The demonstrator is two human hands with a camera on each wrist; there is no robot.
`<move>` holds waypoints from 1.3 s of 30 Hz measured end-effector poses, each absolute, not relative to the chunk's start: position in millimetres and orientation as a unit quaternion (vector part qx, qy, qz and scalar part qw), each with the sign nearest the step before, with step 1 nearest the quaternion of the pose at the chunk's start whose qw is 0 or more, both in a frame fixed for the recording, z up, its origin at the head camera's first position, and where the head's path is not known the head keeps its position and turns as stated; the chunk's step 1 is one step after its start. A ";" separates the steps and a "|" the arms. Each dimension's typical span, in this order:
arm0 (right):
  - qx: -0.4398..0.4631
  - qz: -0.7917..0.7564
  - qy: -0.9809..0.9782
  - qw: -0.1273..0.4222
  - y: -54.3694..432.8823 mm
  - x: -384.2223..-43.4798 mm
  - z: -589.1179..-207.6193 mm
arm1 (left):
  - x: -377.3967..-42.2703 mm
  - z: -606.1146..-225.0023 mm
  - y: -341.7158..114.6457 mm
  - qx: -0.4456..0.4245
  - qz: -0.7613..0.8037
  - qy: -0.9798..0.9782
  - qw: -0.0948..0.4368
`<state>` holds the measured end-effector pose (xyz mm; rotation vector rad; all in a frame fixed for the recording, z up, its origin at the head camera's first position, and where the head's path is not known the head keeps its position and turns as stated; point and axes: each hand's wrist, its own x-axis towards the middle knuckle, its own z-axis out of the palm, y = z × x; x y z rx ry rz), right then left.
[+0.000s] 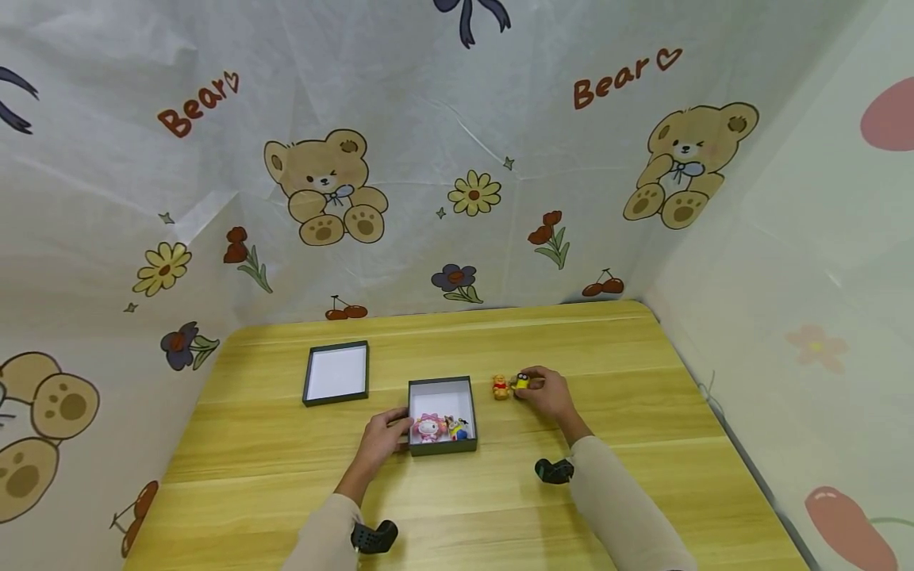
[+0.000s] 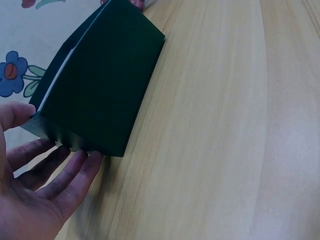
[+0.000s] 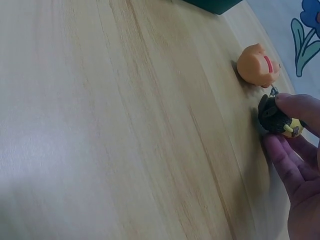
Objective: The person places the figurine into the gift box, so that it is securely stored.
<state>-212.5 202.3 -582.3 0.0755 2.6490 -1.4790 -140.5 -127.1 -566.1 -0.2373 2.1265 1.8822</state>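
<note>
A dark green open box (image 1: 443, 447) with a white inside stands mid-table. Inside it lie a pink toy figure (image 1: 429, 428) and a small multicoloured toy figure (image 1: 457, 429). My left hand (image 1: 384, 438) holds the box at its left wall; in the left wrist view its thumb is at the rim and its fingers (image 2: 80, 180) lie against the outer side. To the right of the box, my right hand (image 1: 548, 394) pinches a small yellow-and-black toy figure (image 3: 275, 117) between thumb and fingers. Beside that is an orange bear figure (image 1: 501, 388) with a red top.
A shallow dark-edged box lid (image 1: 337, 373), white inside, lies at the back left of the wooden table (image 1: 500, 507). Printed cloth (image 1: 421, 238) with bears and flowers hangs behind the table. A pale wall panel (image 1: 800, 317) stands at the right.
</note>
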 end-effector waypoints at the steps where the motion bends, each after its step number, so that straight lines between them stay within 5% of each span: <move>1: 0.026 -0.491 0.869 0.054 202.6 -212.2 -582.0 | -140.3 -565.9 -127.1 -0.082 0.653 0.738 0.145; 39: -0.026 -0.577 0.815 0.055 169.2 -207.4 -531.2 | -140.5 -566.7 -127.4 -0.084 0.647 0.744 0.147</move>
